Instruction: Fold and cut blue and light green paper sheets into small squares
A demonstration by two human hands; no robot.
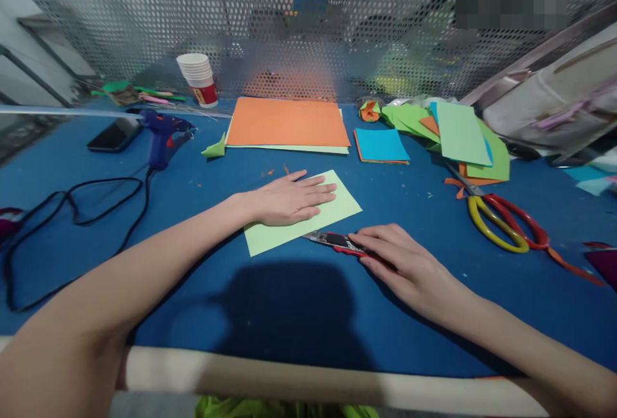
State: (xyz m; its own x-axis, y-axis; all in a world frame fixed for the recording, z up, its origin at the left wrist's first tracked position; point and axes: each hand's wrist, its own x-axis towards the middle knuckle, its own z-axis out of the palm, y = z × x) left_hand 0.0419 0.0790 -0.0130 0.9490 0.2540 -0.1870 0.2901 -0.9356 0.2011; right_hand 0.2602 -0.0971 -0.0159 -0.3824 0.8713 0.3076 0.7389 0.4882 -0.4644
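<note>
A light green sheet of paper [279,236] lies at a slant on the blue tabletop. My left hand [294,199] rests flat on it, fingers spread. Just to the right, my right hand [398,260] is closed around a black and red utility knife [344,242]. The knife lies low over the table, its blade pointing left and meeting the paper's near edge. Whether the blade has gone into the paper I cannot tell.
Behind are orange sheets [289,122], blue paper squares [380,145] and paper cups [198,77]. Scissors [506,222] and green paper pieces [465,135] lie right. A glue gun [161,138] with its black cord [72,193] is at left. A perforated metal panel [193,13] closes the back.
</note>
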